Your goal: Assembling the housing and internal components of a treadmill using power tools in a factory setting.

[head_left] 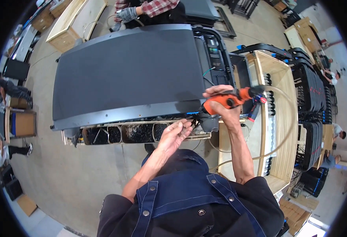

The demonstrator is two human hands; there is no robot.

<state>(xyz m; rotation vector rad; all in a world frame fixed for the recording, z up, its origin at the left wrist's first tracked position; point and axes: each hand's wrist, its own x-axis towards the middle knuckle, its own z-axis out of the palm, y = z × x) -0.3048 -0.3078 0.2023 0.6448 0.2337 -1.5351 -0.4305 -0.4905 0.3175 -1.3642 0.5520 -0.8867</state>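
My right hand (225, 111) is wrapped around an orange power screwdriver (231, 99), its black nose pointing left at the near right corner of a treadmill deck (126, 71). My left hand (175, 134) is just left of that corner, over the edge of a compartment tray, fingers curled together; whatever they hold is too small to name. The deck has a dark belt and a silver-grey side rail (118, 116) along its near side. Its motor bay (214, 51) lies uncovered at the right, a green wire showing. Small dark parts fill the wooden compartment tray (120, 142) below the rail.
A person in a checked sleeve and grey gloves (128, 15) works across the deck. An open wooden crate (278, 130) stands right, with a beige hose (286, 138) looping over it. A red-and-blue tool (255, 110) is by the crate. Black frames (310, 87) are stacked beyond.
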